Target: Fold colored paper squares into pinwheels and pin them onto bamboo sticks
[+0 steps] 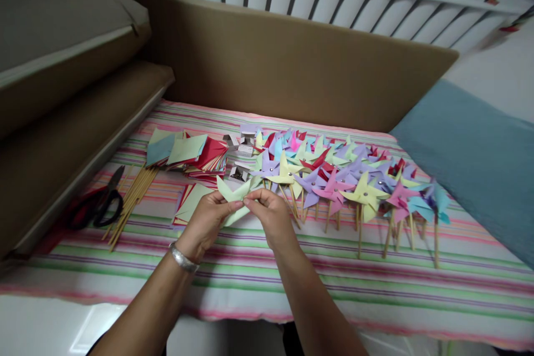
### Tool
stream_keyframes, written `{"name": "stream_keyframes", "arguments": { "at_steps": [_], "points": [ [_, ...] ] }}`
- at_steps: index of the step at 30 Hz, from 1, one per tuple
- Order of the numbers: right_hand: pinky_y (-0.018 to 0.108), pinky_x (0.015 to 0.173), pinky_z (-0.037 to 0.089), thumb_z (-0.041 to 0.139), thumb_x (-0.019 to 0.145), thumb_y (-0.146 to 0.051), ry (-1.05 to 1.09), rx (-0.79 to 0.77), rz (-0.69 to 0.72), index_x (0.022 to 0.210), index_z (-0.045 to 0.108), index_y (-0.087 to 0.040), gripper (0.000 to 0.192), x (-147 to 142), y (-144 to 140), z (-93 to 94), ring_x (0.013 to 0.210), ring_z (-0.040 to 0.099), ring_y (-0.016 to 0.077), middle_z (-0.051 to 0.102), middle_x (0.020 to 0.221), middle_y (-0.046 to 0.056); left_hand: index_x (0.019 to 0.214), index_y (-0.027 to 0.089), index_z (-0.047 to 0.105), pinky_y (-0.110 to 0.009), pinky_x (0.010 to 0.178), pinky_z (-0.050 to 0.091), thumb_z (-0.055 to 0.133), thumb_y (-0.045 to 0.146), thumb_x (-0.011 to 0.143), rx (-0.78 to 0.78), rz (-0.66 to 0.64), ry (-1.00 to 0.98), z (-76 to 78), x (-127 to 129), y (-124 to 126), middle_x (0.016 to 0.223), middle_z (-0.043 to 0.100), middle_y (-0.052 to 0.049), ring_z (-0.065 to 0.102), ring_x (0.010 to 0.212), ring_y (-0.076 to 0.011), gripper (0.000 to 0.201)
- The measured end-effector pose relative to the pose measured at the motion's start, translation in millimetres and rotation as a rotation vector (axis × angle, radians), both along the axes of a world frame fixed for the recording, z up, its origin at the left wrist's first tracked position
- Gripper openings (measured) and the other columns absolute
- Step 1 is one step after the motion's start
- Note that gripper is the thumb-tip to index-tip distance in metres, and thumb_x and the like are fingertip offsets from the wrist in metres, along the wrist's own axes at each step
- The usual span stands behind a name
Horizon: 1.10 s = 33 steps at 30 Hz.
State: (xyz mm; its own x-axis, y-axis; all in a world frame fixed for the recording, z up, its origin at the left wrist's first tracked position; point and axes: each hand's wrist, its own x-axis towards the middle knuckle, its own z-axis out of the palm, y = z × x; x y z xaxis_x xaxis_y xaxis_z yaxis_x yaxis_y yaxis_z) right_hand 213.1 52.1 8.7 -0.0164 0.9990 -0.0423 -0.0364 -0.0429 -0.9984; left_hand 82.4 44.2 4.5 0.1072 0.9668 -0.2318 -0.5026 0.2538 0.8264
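Note:
Between my two hands is a pale green paper pinwheel [232, 192], its blades folded partly inward and held above the striped cloth. My left hand [211, 214] pinches its left side with thumb and fingers. From the other side, my right hand [267, 208] grips it near the middle; whether a pin sits under the fingertips is hidden. Just behind the hands stand small open boxes [240, 171], one with dark bits inside. Stacked paper squares [187, 150] in several colours lie behind my left hand, and a smaller stack [192, 203] is beside it.
Many pinwheels on sticks [329, 186] cover the cloth [334, 289] to the right. At left lie wooden sticks [136, 200] and black-handled scissors [100, 203]. A brown board [283, 61] stands at the back, cushions [83, 111] rise at left, and a blue panel [467, 167] is at right.

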Motion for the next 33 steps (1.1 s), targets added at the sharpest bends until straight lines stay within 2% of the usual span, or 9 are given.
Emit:
{"name": "stream_keyframes", "arguments": {
  "at_steps": [15, 33],
  "points": [
    [0.024, 0.058, 0.037, 0.067, 0.064, -0.028, -0.002, 0.029, 0.000, 0.067, 0.063, -0.018, 0.011, -2.6, 0.1, -4.3, 0.059, 0.050, 0.0122, 0.059, 0.061, -0.003, 0.082, 0.012, 0.071, -0.029, 0.075, 0.047, 0.077, 0.017, 0.057, 0.034, 0.035, -0.021, -5.0, 0.3, -1.0, 0.081, 0.073, -0.007, 0.065, 0.075, -0.0179, 0.026],
    [0.025, 0.059, 0.038, 0.066, 0.066, -0.027, -0.046, 0.069, -0.012, 0.068, 0.063, -0.017, 0.010, -4.0, -0.3, -7.6, 0.060, 0.050, 0.0126, 0.059, 0.063, -0.002, 0.080, 0.012, 0.071, -0.026, 0.071, 0.047, 0.077, 0.016, 0.059, 0.058, 0.055, 0.032, -5.5, -0.5, -2.3, 0.077, 0.073, -0.005, 0.064, 0.069, -0.0146, 0.022]
  ]
}}
